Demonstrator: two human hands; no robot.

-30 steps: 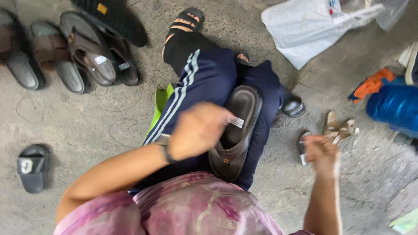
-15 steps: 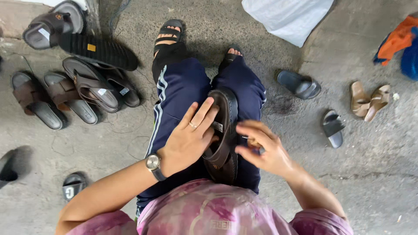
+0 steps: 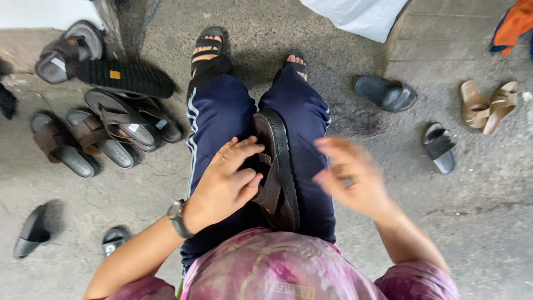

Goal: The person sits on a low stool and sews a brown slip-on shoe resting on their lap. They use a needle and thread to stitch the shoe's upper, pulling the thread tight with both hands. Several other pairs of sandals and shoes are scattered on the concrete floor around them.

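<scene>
Partly hidden, the brown sandal (image 3: 276, 166) sits under left hand (image 3: 222, 186) fingers; blurred right hand (image 3: 350, 176) hovers released.

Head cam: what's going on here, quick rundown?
A person sits on a concrete floor with a dark brown sandal lying lengthwise on the lap, between the thighs. The left hand rests on the sandal's strap side, fingers curled over it. The right hand is in the air just right of the sandal, blurred, holding nothing visible. More sandals lie around: a brown pile on the left, a dark slide and a tan pair on the right.
</scene>
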